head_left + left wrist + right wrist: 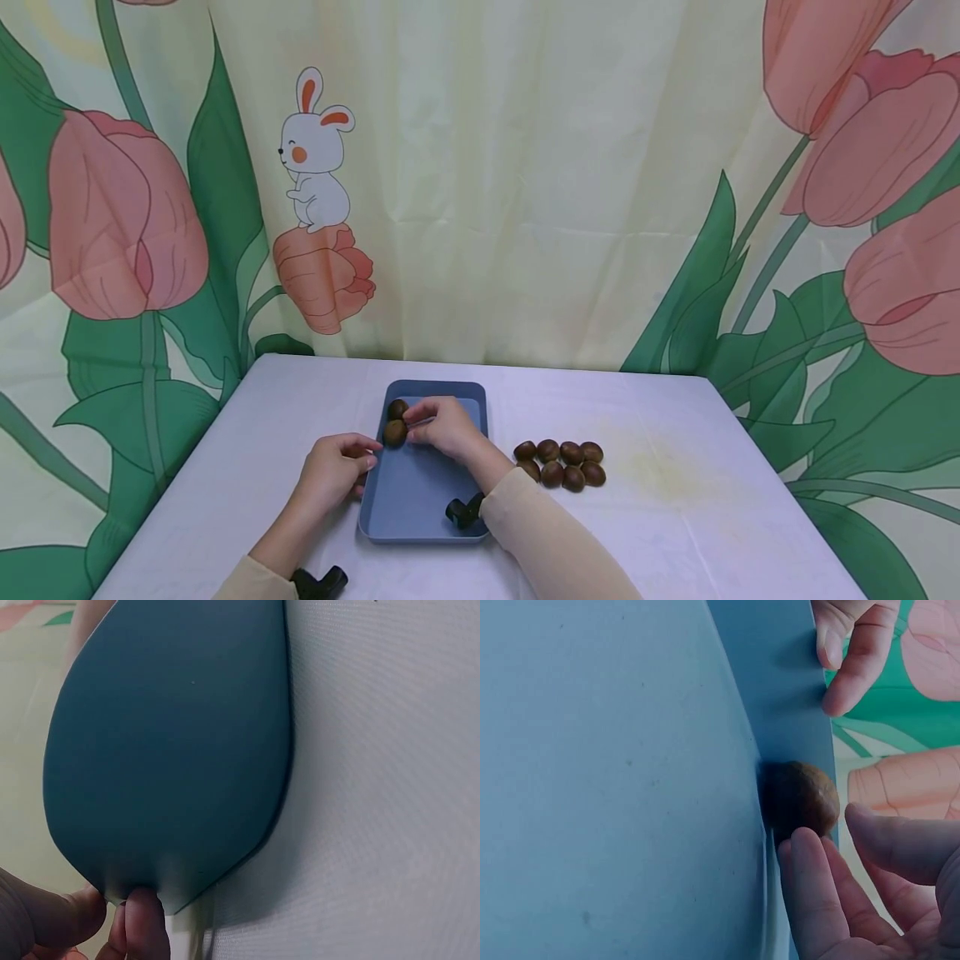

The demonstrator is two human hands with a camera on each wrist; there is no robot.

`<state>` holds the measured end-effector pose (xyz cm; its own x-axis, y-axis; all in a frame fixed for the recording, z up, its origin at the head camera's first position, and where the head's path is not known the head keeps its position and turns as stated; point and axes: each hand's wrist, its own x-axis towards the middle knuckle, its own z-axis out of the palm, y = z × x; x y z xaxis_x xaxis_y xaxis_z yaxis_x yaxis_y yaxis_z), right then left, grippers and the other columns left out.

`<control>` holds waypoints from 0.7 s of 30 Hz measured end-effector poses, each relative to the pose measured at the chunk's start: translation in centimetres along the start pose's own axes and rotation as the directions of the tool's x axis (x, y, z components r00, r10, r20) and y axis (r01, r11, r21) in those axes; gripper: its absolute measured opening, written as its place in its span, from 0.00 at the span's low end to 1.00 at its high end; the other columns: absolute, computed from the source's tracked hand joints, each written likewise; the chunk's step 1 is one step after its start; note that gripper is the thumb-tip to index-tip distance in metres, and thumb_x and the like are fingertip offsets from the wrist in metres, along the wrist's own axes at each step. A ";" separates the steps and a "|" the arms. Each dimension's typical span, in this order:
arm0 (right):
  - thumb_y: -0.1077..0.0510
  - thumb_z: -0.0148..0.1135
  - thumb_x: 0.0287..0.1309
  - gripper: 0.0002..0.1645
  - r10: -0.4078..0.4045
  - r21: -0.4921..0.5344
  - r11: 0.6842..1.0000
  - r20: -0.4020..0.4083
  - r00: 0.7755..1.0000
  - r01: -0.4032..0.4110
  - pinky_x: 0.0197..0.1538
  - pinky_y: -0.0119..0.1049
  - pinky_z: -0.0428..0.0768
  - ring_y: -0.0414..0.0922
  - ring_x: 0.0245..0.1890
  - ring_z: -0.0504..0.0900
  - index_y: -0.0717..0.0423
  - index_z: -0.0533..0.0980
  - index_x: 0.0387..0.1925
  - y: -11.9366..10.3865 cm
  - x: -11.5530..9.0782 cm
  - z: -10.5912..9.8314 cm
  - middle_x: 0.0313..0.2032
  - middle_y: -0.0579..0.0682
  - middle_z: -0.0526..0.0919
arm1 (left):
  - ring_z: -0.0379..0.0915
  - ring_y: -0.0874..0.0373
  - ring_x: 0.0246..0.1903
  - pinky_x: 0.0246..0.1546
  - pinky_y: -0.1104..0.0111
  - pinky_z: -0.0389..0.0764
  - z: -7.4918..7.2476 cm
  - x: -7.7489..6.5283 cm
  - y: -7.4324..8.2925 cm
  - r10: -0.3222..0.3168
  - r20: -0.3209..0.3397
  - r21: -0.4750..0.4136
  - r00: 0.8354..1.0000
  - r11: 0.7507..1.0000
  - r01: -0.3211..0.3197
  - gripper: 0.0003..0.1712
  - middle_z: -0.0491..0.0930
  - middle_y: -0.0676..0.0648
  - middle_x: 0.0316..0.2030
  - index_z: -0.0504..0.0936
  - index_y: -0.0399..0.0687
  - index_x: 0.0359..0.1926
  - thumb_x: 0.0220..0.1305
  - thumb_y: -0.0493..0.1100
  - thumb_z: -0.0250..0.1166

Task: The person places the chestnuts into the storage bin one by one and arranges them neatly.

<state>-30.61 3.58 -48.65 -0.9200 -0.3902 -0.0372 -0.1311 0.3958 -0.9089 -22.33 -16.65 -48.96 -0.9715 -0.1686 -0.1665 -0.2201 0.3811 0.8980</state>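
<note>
Two brown chestnuts (395,432) sit one behind the other along the left wall of a blue-grey rectangular tray (420,500). My right hand (450,432) reaches across the tray beside them. In the right wrist view its fairly straight fingers (814,889) touch a chestnut (806,799), while the thumb stands slightly apart from it. My left hand (333,471) is at the tray's left side, its thumb and fingertips bent against the rim. The left wrist view shows the tray's outer wall (172,750) between the thumb and fingers at its lower end.
Several more chestnuts (572,477) lie in two rows on the white tablecloth (675,517), right of the tray. Each wrist wears a black camera mount (321,583). Behind the table hangs a curtain (525,208) printed with tulips and a rabbit.
</note>
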 end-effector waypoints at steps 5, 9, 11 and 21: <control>0.65 0.75 0.62 0.14 -0.005 0.004 1.000 -0.001 1.000 0.005 0.57 0.46 0.89 0.43 0.46 0.89 0.54 0.88 0.50 -0.1 -0.2 -0.3 0.51 0.52 0.91 | 0.79 0.54 0.30 0.25 0.64 0.86 0.0 0.1 -0.1 -0.004 0.001 0.006 1.000 1.000 0.004 0.11 0.84 0.43 0.37 0.91 0.40 0.49 0.69 0.28 0.69; 0.65 0.75 0.62 0.15 -0.008 0.008 1.000 0.002 1.000 0.007 0.58 0.47 0.88 0.45 0.48 0.89 0.55 0.89 0.50 -0.1 -0.3 -0.7 0.52 0.52 0.91 | 0.79 0.54 0.29 0.25 0.64 0.87 0.1 0.1 -0.2 -0.002 -0.001 0.011 1.000 1.000 0.002 0.11 0.84 0.43 0.37 0.91 0.40 0.49 0.69 0.29 0.69; 0.66 0.75 0.61 0.15 -0.006 0.011 1.000 0.001 1.000 0.006 0.57 0.47 0.88 0.45 0.48 0.88 0.55 0.89 0.50 -0.1 -0.4 -1.0 0.52 0.52 0.91 | 0.79 0.54 0.29 0.25 0.64 0.87 0.1 0.1 -0.2 -0.001 -0.004 0.011 1.000 1.000 0.001 0.11 0.84 0.43 0.37 0.91 0.40 0.49 0.69 0.29 0.69; 0.62 0.74 0.64 0.18 0.009 0.033 0.999 0.023 1.000 -0.010 0.62 0.50 0.87 0.45 0.51 0.90 0.55 0.87 0.55 -0.6 -1.2 -3.0 0.55 0.52 0.91 | 0.80 0.54 0.29 0.25 0.65 0.87 0.0 0.0 -0.1 0.006 -0.010 0.017 1.000 1.000 -0.006 0.12 0.86 0.42 0.37 0.91 0.40 0.49 0.67 0.28 0.70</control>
<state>-30.52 6.37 -46.81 -0.9124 -0.4056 -0.0554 -0.1093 0.3718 -0.9219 -22.32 -16.66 -49.09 -0.9719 -0.1756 -0.1569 -0.2158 0.3972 0.8920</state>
